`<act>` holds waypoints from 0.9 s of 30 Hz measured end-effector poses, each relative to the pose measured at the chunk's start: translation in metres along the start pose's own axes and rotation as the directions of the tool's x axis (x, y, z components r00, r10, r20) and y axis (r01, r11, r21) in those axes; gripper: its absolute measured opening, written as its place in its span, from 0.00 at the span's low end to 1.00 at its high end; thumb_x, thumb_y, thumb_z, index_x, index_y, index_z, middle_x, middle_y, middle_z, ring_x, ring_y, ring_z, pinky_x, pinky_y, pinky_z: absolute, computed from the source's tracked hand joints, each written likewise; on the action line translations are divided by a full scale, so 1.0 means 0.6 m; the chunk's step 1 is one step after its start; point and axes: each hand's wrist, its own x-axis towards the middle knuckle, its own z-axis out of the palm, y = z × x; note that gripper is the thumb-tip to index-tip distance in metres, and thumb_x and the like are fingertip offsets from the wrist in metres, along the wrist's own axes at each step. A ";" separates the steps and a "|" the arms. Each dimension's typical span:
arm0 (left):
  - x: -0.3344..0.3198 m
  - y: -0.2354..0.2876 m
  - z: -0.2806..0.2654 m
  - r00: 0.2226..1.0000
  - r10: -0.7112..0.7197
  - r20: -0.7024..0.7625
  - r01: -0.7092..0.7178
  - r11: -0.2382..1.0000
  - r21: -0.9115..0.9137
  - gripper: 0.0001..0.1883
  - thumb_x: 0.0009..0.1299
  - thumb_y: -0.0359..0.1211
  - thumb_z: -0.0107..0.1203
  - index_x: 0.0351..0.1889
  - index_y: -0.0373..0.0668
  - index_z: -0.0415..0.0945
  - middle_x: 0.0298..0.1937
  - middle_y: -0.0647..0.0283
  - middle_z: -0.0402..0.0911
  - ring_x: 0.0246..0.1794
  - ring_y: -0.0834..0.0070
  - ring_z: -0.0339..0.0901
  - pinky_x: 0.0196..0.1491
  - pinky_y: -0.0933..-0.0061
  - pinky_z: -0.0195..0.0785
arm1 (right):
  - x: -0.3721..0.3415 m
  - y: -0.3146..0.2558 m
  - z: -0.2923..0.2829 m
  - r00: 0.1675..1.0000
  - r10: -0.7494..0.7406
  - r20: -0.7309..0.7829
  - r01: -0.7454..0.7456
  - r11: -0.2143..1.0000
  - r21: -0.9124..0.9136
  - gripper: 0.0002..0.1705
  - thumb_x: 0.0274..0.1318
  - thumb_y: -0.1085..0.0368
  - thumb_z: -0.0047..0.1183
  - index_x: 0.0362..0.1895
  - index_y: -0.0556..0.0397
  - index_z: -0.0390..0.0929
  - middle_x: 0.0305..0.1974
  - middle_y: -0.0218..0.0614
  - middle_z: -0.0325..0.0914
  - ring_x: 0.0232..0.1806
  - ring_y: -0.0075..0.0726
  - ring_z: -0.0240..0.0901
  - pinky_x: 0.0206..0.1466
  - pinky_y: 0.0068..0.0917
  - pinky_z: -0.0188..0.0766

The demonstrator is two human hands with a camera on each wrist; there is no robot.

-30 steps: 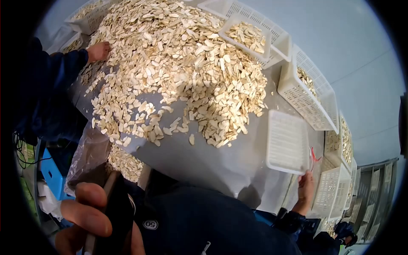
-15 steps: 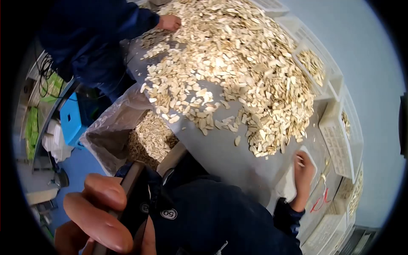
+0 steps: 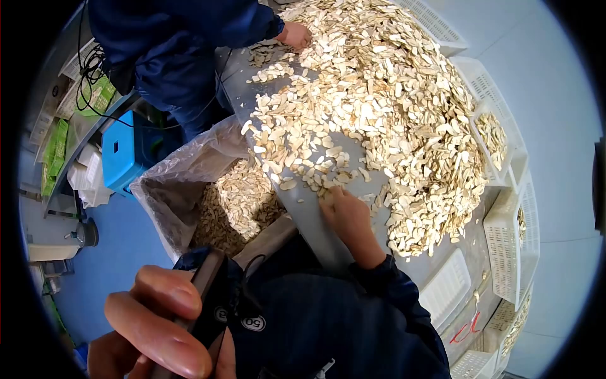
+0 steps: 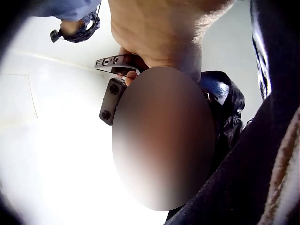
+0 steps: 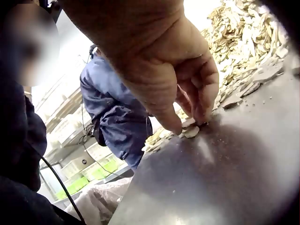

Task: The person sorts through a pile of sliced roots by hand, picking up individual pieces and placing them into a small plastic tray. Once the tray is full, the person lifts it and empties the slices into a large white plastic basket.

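Note:
Beside the head camera, my left hand [image 3: 154, 316] grips a dark, flat phone-like device [image 3: 207, 268]. The left wrist view shows the same hand [image 4: 157, 35] around the slim device [image 4: 110, 61], near a dark box with two round lenses [image 4: 112, 101]. My right hand [image 3: 349, 218] reaches down to the near fringe of a big heap of pale dried slices [image 3: 435, 95] on the grey metal table [image 3: 312, 218]. In the right wrist view, its thumb and fingertips pinch a pale slice [image 5: 191, 132] at the tabletop.
A plastic-lined bin [image 3: 165, 205] holding slices stands against the table's left edge. Another person's hand [image 3: 295, 35] touches the heap. A white tray [image 3: 445, 287], red-handled scissors [image 3: 466, 328] and white perforated crates [image 3: 503, 252] line the right; a blue stool [image 3: 120, 151] stands left.
My right hand has left the white tray, which now lies flat at the right, and moved left to the slices. The head view has swung leftward. My left hand keeps its grip.

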 end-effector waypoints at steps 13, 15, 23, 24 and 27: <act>-0.013 -0.022 0.022 0.987 0.133 -0.093 -0.124 0.988 0.094 0.39 0.72 0.35 0.60 0.78 0.72 0.53 0.79 0.90 0.49 0.66 0.51 0.56 0.63 0.38 0.55 | -0.018 0.077 -0.051 0.858 0.433 0.276 -0.471 0.449 0.759 0.13 0.63 0.62 0.55 0.49 0.54 0.79 0.28 0.38 0.79 0.30 0.31 0.79 0.35 0.31 0.75; -0.010 -0.022 0.021 0.990 0.116 -0.078 -0.109 0.991 0.081 0.39 0.73 0.35 0.60 0.78 0.72 0.53 0.79 0.91 0.49 0.67 0.51 0.56 0.63 0.38 0.55 | -0.017 0.072 -0.048 0.908 0.338 0.248 -0.409 0.587 0.699 0.14 0.65 0.59 0.55 0.47 0.55 0.79 0.30 0.35 0.76 0.30 0.28 0.78 0.36 0.31 0.75; -0.010 -0.015 0.018 0.997 0.063 -0.051 -0.061 0.997 0.054 0.39 0.73 0.34 0.59 0.78 0.72 0.52 0.78 0.92 0.50 0.69 0.54 0.56 0.63 0.39 0.54 | 0.013 0.037 0.006 0.999 0.011 -0.038 -0.004 0.983 0.185 0.14 0.58 0.59 0.60 0.45 0.52 0.83 0.37 0.46 0.82 0.36 0.53 0.79 0.41 0.42 0.74; -0.010 -0.016 0.019 0.997 0.063 -0.050 -0.060 0.997 0.058 0.39 0.73 0.34 0.59 0.78 0.71 0.52 0.78 0.92 0.50 0.69 0.54 0.56 0.63 0.39 0.54 | 0.016 0.040 0.010 1.000 0.027 -0.010 -0.025 0.980 0.195 0.14 0.57 0.59 0.61 0.45 0.52 0.82 0.38 0.47 0.82 0.38 0.58 0.79 0.42 0.45 0.74; -0.011 -0.018 0.015 0.997 0.059 -0.054 -0.056 0.997 0.061 0.39 0.73 0.34 0.59 0.78 0.71 0.52 0.78 0.92 0.50 0.69 0.54 0.56 0.63 0.39 0.53 | 0.020 0.065 0.010 0.997 0.007 -0.079 0.018 0.953 0.303 0.15 0.57 0.60 0.61 0.46 0.52 0.83 0.29 0.43 0.80 0.30 0.48 0.78 0.36 0.40 0.73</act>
